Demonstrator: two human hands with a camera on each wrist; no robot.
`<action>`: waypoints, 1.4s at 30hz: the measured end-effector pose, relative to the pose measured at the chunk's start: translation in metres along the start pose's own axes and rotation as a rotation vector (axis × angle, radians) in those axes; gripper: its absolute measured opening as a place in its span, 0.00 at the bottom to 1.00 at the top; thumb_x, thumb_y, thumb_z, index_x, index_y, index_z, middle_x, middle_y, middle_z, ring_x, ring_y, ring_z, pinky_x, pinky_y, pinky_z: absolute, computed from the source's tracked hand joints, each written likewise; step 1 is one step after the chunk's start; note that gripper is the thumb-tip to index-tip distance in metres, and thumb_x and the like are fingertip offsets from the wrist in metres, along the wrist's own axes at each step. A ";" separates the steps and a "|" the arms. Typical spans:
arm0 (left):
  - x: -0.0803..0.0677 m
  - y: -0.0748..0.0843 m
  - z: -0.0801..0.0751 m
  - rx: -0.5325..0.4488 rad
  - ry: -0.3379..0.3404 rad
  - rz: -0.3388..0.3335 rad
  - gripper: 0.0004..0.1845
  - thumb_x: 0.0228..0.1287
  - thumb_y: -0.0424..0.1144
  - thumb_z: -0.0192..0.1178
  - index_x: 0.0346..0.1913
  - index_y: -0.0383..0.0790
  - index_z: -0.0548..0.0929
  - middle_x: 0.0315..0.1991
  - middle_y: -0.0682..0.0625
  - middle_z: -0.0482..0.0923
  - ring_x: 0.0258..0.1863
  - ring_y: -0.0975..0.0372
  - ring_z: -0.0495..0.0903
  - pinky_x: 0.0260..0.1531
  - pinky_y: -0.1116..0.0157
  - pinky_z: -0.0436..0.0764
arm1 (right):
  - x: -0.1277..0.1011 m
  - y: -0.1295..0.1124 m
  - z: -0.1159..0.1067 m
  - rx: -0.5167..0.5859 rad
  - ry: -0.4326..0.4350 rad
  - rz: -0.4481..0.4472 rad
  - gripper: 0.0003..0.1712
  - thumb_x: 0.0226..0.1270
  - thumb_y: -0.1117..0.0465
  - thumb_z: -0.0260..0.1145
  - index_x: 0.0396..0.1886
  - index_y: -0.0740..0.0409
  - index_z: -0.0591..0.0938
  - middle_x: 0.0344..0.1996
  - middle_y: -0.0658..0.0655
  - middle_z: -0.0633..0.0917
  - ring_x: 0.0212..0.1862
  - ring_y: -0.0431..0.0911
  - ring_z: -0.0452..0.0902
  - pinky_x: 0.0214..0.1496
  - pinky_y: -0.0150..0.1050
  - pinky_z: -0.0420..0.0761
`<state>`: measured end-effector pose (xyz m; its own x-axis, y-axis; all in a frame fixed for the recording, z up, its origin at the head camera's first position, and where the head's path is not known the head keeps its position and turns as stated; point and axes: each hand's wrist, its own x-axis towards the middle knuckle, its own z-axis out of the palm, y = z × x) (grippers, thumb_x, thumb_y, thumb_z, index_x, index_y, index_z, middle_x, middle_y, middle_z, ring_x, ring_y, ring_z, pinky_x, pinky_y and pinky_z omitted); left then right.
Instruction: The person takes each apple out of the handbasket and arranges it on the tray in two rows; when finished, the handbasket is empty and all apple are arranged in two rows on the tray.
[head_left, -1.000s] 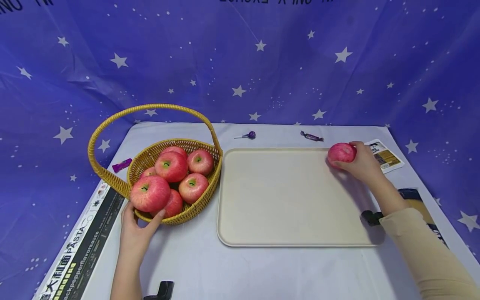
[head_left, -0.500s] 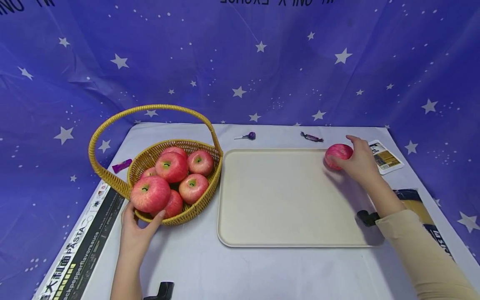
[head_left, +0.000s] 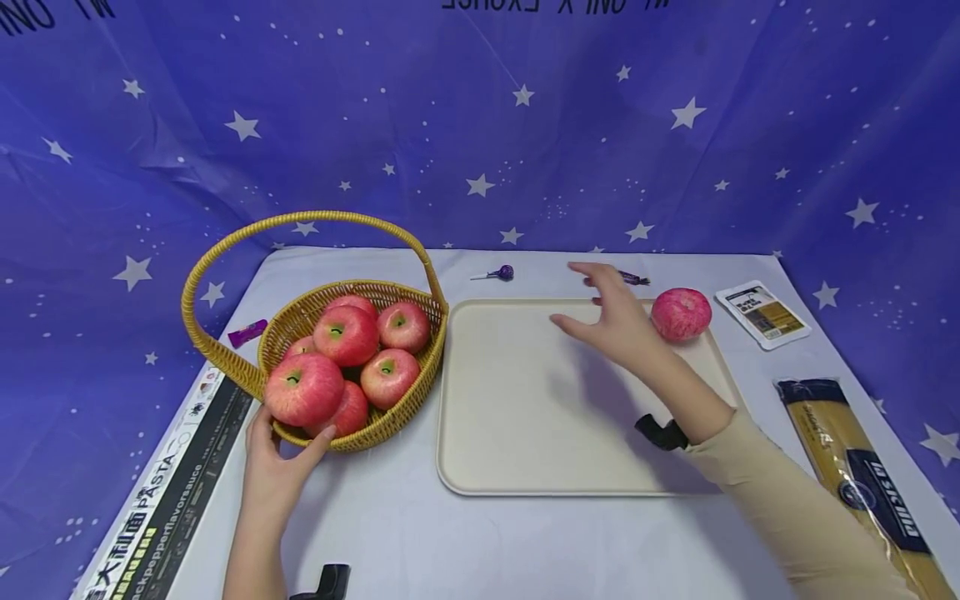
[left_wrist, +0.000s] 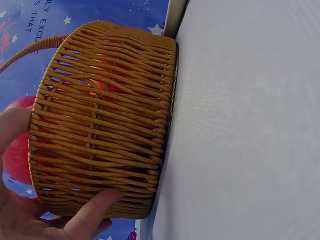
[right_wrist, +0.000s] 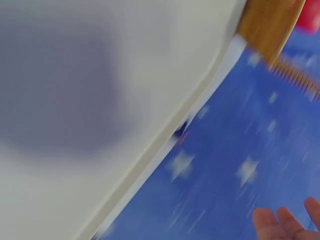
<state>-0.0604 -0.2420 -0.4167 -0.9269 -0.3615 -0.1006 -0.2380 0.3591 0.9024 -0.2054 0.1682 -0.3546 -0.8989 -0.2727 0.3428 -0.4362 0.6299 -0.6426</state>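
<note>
A yellow wicker basket (head_left: 393, 421) with a tall arched handle holds several red apples (head_left: 345, 335). My left hand (head_left: 277, 467) grips its near side at the rim, thumb and fingers spread around the wicker in the left wrist view. One apple (head_left: 303, 389) sits high at the near-left rim, just above that hand. A beige tray (head_left: 510, 400) lies to the right of the basket. On its far right corner rests a single apple (head_left: 681, 314). Over the tray's far half, my right hand (head_left: 615, 321) hangs with parted, loosely bent fingers and nothing in them.
Behind the tray lie a lollipop (head_left: 504, 272) and a wrapped candy (head_left: 633, 278), partly hidden by the right hand. To the right are a white packet (head_left: 763, 314) and a spaghetti bag (head_left: 847, 467). A pasta box (head_left: 168, 492) and purple candy (head_left: 247, 333) lie left.
My right hand has let go of the apple at the tray's far right corner and moved left over the tray. The left hand has stayed at the basket.
</note>
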 end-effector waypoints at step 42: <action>0.000 -0.005 0.002 -0.090 0.013 0.043 0.50 0.57 0.38 0.70 0.75 0.36 0.48 0.72 0.38 0.47 0.73 0.49 0.46 0.71 0.50 0.50 | 0.064 -0.129 0.175 0.100 -0.314 -0.133 0.47 0.50 0.46 0.75 0.69 0.50 0.66 0.60 0.51 0.72 0.58 0.42 0.70 0.58 0.37 0.75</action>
<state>-0.0596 -0.2417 -0.4221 -0.9318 -0.3586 -0.0556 -0.1701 0.2961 0.9399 -0.2137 -0.0579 -0.3690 -0.7958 -0.5679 0.2103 -0.5380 0.5038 -0.6758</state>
